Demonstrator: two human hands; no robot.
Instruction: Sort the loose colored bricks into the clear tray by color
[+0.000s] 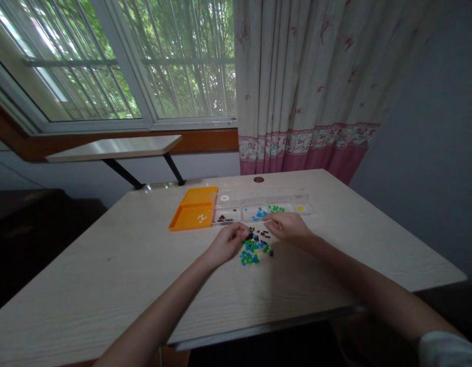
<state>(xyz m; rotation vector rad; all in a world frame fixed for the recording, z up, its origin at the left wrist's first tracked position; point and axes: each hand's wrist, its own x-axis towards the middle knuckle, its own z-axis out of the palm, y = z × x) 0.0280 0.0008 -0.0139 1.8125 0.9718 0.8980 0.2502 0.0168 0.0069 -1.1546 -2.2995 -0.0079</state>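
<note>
A mixed pile of small plastic pieces [255, 248], green, blue and dark brown, lies on the table. At its left edge is my left hand [230, 241], fingers pinched together beside the brown pieces; whatever they hold is hidden. My right hand [288, 226] is above the front edge of a clear compartment tray [241, 214]. Its thumb and forefinger are closed close to the blue pieces [259, 213], and I cannot make out anything between them. Green pieces [276, 208], brown pieces [224, 218] and a yellow patch [300, 208] lie in separate compartments.
An orange open case or lid [192, 216] stands left of the clear tray, with several pale pieces [201, 217] in it. Behind is a raised shelf [117, 147] on black legs. A round cable hole [259, 179] sits near the back edge of the table [113, 270].
</note>
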